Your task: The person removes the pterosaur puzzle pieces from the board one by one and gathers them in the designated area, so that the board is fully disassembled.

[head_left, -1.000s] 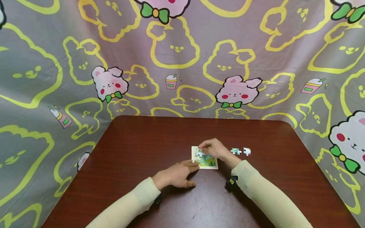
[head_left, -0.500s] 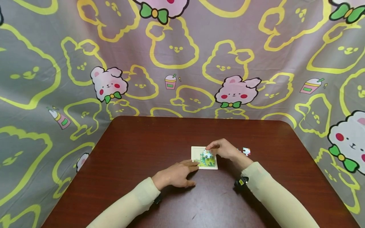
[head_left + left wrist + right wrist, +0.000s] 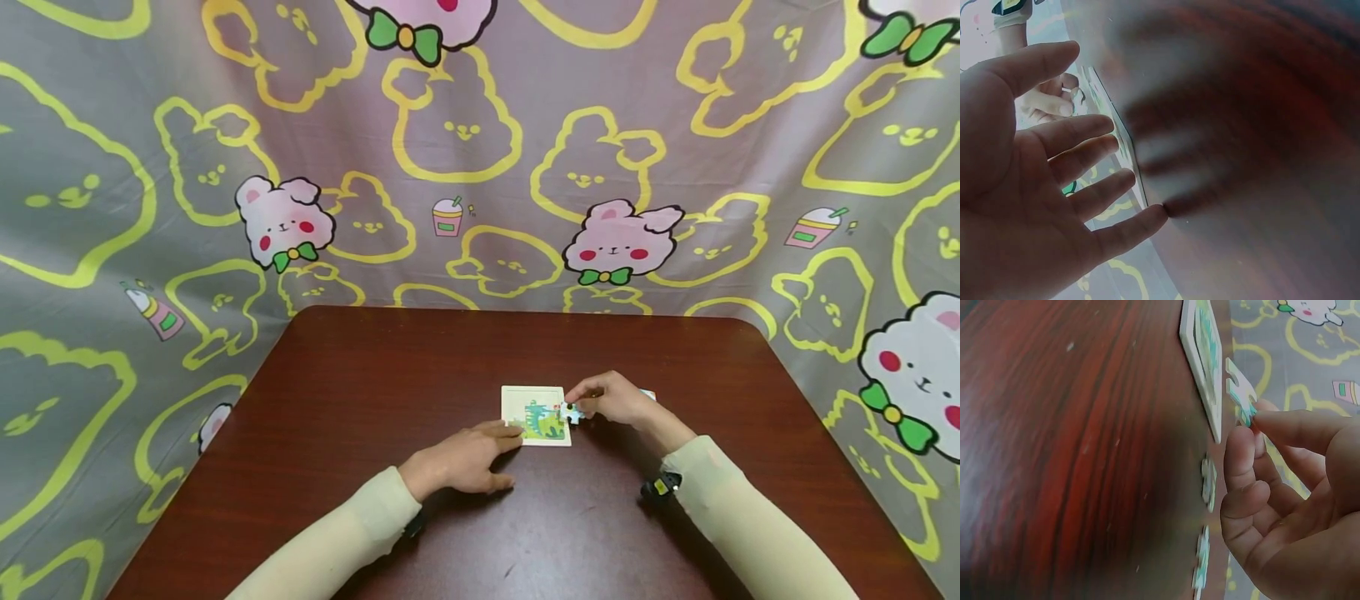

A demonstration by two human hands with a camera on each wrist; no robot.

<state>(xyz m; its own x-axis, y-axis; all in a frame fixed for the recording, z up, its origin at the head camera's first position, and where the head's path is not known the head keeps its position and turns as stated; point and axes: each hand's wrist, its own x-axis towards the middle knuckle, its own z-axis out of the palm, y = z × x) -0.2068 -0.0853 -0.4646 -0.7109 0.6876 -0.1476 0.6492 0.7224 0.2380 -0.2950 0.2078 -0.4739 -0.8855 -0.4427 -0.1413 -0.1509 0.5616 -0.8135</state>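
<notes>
A cream puzzle tray [image 3: 533, 392] with a green and blue picture partly filling it lies on the table. Spread fingers of the left hand [image 3: 465, 458] rest on its lower left edge; in the left wrist view that hand [image 3: 1054, 169] has its fingers apart, holding nothing. Pinched between thumb and fingers of the right hand [image 3: 615, 400] is a puzzle piece [image 3: 572, 412], at the tray's right edge. The right wrist view shows the piece [image 3: 1242, 392] raised off the table beside the tray [image 3: 1192, 350], tilted, in the fingertips of the right hand [image 3: 1297, 481].
Two loose pieces, one nearer the tray [image 3: 1209, 484] and one farther off [image 3: 1201, 562], lie on the table under the right hand. A patterned cloth [image 3: 465, 250] hangs behind the brown table [image 3: 390, 367].
The right hand has moved right from over the tray to its right edge, carrying a piece away. More of the tray's upper part is bare. The left hand has stayed put.
</notes>
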